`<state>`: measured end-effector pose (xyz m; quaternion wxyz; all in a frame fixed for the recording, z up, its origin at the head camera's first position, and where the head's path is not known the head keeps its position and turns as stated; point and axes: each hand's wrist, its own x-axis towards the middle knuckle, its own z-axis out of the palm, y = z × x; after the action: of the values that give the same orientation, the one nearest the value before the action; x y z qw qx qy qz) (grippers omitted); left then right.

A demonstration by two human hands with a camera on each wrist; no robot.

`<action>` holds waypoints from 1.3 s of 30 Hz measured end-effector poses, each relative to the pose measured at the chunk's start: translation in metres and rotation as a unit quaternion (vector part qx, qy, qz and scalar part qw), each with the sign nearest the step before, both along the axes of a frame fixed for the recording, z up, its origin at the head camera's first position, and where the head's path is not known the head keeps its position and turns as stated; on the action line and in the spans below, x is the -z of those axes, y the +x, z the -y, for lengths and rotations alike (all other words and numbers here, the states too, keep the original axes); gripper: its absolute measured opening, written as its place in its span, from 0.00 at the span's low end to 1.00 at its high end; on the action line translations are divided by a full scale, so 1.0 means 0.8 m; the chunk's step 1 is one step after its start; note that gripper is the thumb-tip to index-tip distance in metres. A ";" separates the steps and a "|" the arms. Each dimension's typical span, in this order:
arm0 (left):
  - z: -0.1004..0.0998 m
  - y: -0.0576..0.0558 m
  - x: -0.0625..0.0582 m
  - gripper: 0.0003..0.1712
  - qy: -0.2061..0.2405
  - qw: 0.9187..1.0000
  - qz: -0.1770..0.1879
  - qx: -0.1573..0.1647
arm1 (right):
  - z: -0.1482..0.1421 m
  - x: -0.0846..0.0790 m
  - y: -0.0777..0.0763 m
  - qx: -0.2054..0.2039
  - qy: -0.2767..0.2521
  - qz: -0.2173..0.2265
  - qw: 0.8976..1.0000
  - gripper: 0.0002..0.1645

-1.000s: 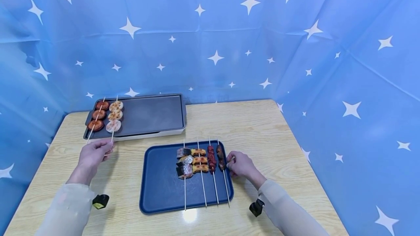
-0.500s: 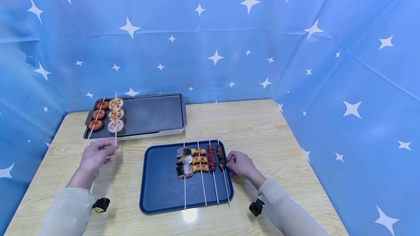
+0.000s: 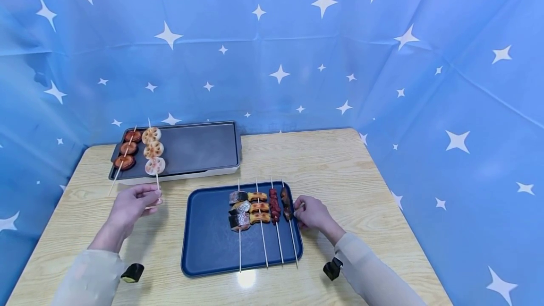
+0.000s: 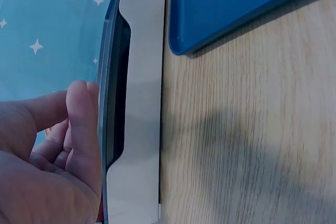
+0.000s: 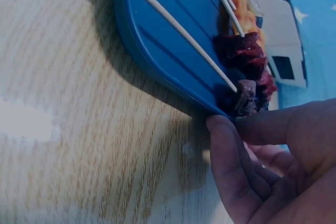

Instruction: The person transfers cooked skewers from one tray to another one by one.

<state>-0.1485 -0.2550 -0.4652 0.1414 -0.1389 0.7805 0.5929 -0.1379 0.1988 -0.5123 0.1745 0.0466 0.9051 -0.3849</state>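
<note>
My left hand (image 3: 127, 209) pinches the bare stick end of a lotus root skewer between thumb and fingers. Its three browned lotus root slices (image 3: 153, 149) are over the left part of a dark griddle (image 3: 199, 143). In the left wrist view the hand (image 4: 58, 150) hides most of that skewer. At the right side of a blue tray (image 3: 208, 230), my right hand (image 3: 314, 212) grips the rim between thumb and forefinger, as the right wrist view shows. Right by those fingertips lies a dark brown skewer (image 3: 286, 202).
Left of the lotus root, a skewer of reddish-brown round pieces (image 3: 128, 148) lies on the griddle. The tray also carries a red meat skewer (image 3: 274, 206), a yellow browned skewer (image 3: 259, 208) and a silvery-skinned fish-like skewer (image 3: 239, 211). A blue starry curtain (image 3: 272, 37) hangs behind the wooden table (image 3: 323, 164).
My left hand has shifted to the right, taking the lotus root skewer with it, away from the reddish-brown one. The right hand and the tray have stayed where they were.
</note>
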 end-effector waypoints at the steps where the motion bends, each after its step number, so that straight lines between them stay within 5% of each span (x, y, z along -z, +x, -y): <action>1: -0.002 0.001 0.000 0.27 -0.002 1.000 -0.001 0.003 | 0.000 0.000 0.000 0.001 -0.001 0.001 1.000 0.06; 39: -0.080 0.052 -0.013 0.16 -0.075 0.991 -0.047 0.101 | 0.002 0.002 -0.003 0.011 -0.003 0.012 1.000 0.05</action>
<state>-0.1072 -0.1909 -0.4551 0.1525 -0.0418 0.8387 0.5212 -0.1405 0.1972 -0.5142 0.1812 0.0611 0.9013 -0.3886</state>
